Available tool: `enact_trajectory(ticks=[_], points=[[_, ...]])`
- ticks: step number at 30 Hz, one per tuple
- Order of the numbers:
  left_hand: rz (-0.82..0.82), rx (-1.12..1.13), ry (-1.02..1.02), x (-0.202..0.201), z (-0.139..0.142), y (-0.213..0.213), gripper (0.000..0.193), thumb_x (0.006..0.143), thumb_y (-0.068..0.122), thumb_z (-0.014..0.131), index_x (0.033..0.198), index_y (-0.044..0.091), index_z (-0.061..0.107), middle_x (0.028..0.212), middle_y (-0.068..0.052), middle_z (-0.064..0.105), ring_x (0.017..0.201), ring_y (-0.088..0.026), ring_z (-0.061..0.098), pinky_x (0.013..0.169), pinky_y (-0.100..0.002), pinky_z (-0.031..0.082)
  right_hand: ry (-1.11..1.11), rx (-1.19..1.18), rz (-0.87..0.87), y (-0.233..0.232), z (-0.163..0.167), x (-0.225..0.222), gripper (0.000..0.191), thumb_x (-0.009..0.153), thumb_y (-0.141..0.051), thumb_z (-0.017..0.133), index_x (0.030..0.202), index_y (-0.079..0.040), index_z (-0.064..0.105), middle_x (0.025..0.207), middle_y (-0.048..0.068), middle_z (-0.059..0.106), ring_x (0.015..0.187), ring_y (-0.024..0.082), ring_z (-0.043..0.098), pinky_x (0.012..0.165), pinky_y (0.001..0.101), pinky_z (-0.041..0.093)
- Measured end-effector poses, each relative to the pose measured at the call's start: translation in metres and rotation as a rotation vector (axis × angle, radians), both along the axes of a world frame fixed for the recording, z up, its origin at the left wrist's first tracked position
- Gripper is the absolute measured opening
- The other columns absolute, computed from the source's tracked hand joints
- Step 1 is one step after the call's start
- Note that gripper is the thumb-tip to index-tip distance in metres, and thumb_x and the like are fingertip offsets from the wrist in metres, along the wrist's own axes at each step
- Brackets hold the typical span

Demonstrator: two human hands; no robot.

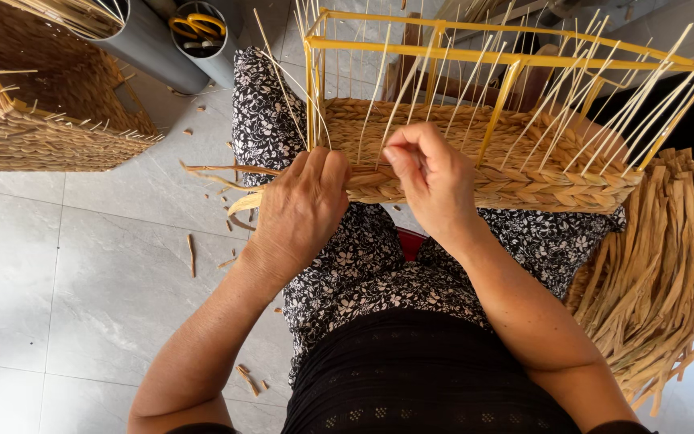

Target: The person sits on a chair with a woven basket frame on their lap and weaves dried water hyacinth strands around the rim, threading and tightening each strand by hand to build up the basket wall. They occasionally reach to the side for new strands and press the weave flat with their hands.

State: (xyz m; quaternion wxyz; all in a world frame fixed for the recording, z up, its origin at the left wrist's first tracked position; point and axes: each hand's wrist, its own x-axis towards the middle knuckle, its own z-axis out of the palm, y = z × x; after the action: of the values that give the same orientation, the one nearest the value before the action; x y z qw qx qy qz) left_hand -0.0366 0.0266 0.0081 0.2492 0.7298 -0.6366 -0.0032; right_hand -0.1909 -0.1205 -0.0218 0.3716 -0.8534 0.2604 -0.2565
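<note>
While half-woven, one basket, two hands.

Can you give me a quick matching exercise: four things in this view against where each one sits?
Things:
1. yellow metal frame with its half-woven straw basket
2. loose bundle of flat tan straw strips
3. finished woven straw basket
4. grey cylindrical bin holding yellow-handled scissors

Places:
A. top left, on the floor
B. on the person's lap
C. far right, beside the lap
D. top, left of centre

Pairs: 1-B, 2-C, 3-A, 4-D
</note>
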Motion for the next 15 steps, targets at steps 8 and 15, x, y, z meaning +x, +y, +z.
enact_trajectory(ticks=[8,15], points=[[-0.064,0.032,0.048,0.023,0.01,-0.009,0.015,0.09,0.022,0.079,0.097,0.011,0.072,0.081,-0.002,0.063,0.072,-0.016,0.065,0.062,-0.034,0.055,-0.009,-0.219,0.247,0.014,0.015,0.001,0.033,0.093,-0.01,0.077,0.124,-0.002,0.067,0.109,0.011,0.073,0.092,0.021,0.074,0.078,0.0292,0.063],[-0.005,-0.236,-0.049,0.027,0.045,0.002,0.018,0.086,0.029,0.081,0.096,0.016,0.073,0.09,-0.001,0.062,0.08,-0.023,0.06,0.068,-0.039,0.05,0.085,-0.179,0.184,0.013,0.015,0.016,0.021,0.09,-0.01,0.082,0.104,-0.006,0.067,0.095,0.007,0.069,0.077,0.02,0.071,0.067,0.0336,0.059]])
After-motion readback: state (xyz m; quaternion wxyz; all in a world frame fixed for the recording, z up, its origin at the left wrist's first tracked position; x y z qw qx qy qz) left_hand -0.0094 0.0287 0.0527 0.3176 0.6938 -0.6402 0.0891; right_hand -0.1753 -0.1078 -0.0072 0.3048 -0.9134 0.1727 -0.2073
